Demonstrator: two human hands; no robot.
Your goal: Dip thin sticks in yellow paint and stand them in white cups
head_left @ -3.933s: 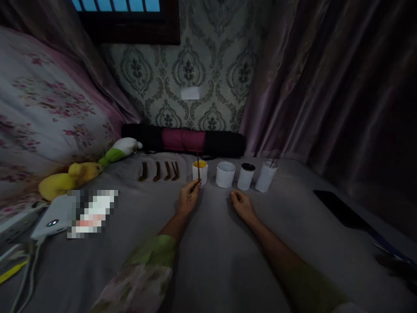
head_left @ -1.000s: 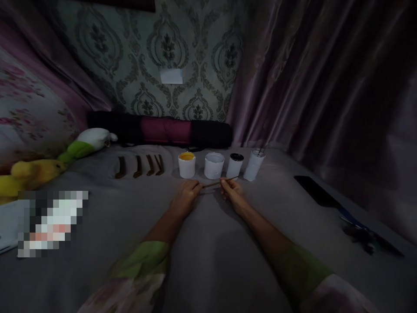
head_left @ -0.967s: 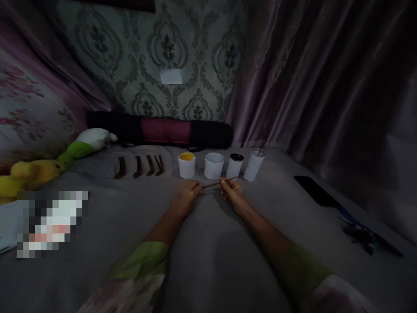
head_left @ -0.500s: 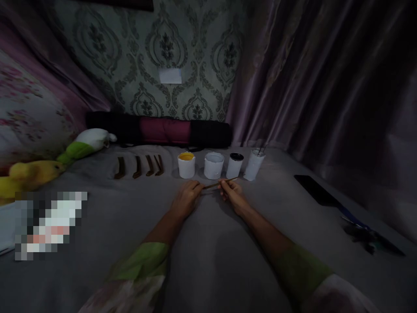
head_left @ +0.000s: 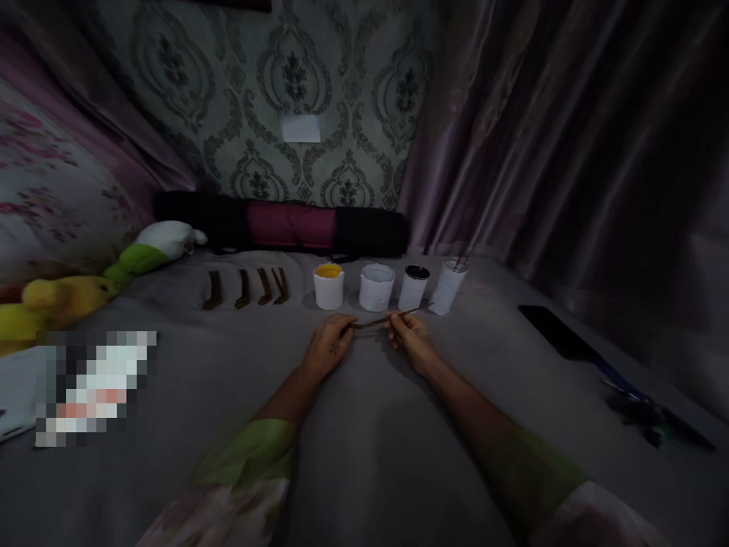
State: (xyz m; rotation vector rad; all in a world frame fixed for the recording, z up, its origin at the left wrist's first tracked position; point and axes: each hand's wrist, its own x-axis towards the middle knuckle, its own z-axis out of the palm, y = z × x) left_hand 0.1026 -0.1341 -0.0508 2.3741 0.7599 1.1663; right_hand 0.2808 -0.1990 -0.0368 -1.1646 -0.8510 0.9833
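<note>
A thin brown paintbrush (head_left: 376, 322) lies nearly level between my two hands, just above the grey bedsheet. My left hand (head_left: 329, 346) pinches its left end, and my right hand (head_left: 408, 339) pinches it further right, with the tip sticking out toward the cups. Just beyond stand a white cup of yellow paint (head_left: 329, 286), a white cup (head_left: 377, 286), a cup with a black top (head_left: 414, 287) and a cup holding sticks (head_left: 448, 286).
Several brown curved pieces (head_left: 244, 288) lie in a row left of the cups. A dark rolled bag (head_left: 285, 226) lies along the wall. Yellow and green soft toys (head_left: 85, 285) sit at the left; a dark phone (head_left: 555, 342) and dark tools (head_left: 654, 422) lie at the right.
Earlier my left hand alone held the brush upright in the yellow cup, right hand resting empty. Now both hands hold it level in front of the cups; over the last second they barely moved.
</note>
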